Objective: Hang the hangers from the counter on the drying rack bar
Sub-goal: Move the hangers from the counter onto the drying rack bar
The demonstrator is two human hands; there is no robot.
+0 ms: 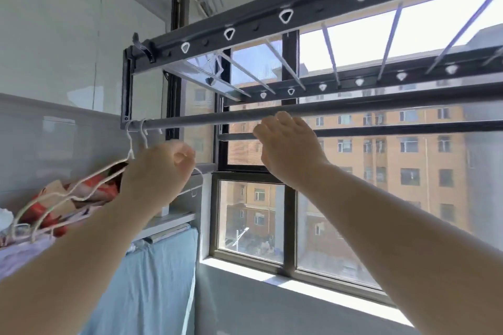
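Observation:
Two white wire hangers hang by their hooks at the left end of the grey drying rack bar. Their bodies swing out to the lower left. My left hand is raised just below the bar, fingers curled around the hangers' necks and a wire that pokes out on its right. My right hand reaches up to the bar's middle, fingers curled toward it from below with nothing visible in them. Whether it touches the bar I cannot tell.
A dark rack frame with white hook rings spans overhead. Behind it is a window with a dark frame. At the lower left lies a pile of red and white things, above a blue cloth.

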